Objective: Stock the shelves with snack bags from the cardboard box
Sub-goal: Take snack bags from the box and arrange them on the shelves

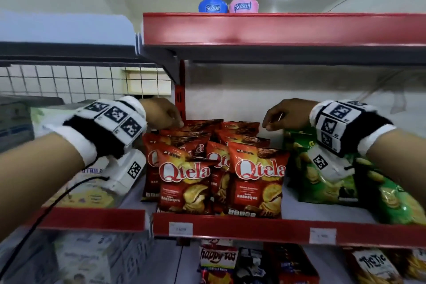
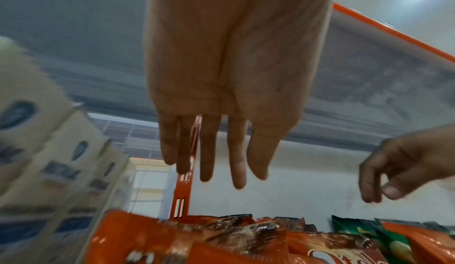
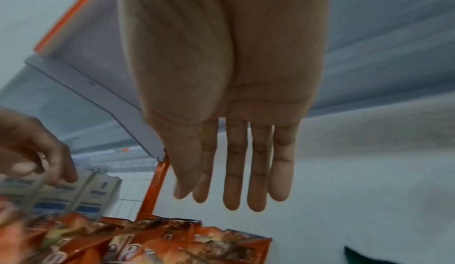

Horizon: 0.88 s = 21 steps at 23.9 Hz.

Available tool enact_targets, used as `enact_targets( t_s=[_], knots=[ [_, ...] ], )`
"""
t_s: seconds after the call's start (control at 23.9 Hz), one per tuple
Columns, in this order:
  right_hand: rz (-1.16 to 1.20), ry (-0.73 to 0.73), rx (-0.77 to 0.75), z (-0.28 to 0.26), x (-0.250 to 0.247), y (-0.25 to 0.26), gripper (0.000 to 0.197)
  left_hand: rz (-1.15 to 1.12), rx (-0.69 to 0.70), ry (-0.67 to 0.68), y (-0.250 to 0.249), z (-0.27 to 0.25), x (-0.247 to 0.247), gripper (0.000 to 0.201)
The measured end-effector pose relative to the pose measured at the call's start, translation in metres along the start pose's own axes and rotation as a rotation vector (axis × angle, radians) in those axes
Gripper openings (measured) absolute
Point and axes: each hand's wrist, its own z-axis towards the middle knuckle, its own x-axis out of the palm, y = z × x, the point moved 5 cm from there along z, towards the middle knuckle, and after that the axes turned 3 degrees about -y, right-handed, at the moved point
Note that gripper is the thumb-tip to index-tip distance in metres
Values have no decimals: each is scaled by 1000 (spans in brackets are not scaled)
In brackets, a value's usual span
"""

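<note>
Red-edged shelf (image 1: 230, 229) stocked with upright red Qtela barbeque bags (image 1: 257, 178), left hand (image 1: 161, 112) and right hand (image 1: 287, 112) empty, fingers relaxed, at 12 o'clock above them, wrist views show straight fingers (image 2: 209, 151).

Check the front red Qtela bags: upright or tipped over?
Upright. The front Qtela bags stand on their bottom edges at the shelf lip, logos readable, leaning slightly on the bags behind.

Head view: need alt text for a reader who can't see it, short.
Both hands, left hand and right hand, reach empty over red Qtela barbeque bags standing in rows on a red-edged shelf. Green snack bags lie to the right, and two SoSoft bottles stand on the shelf above.
</note>
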Motion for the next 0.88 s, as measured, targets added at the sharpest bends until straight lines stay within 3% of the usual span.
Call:
enact_targets(
  t_s=[0.13,0.29,0.5,0.59,0.71,0.88],
  knots=[
    [-82,84,64,21,-13,-2,26,87,138,77,-26,16,0,26],
    [60,260,103,53,3,0,33,131,310,172,-63,38,16,28],
    [149,385,86,84,36,1,43,164,339,407,-92,63,52,46],
    [150,417,64,90,49,-1,46,187,319,417,-96,73,59,47],
    [-2,341,-48,97,59,-1,48,258,326,393,-100,82,64,42],
    [110,269,-107,100,48,-6,26,253,399,265,-111,90,62,23]
  ],
)
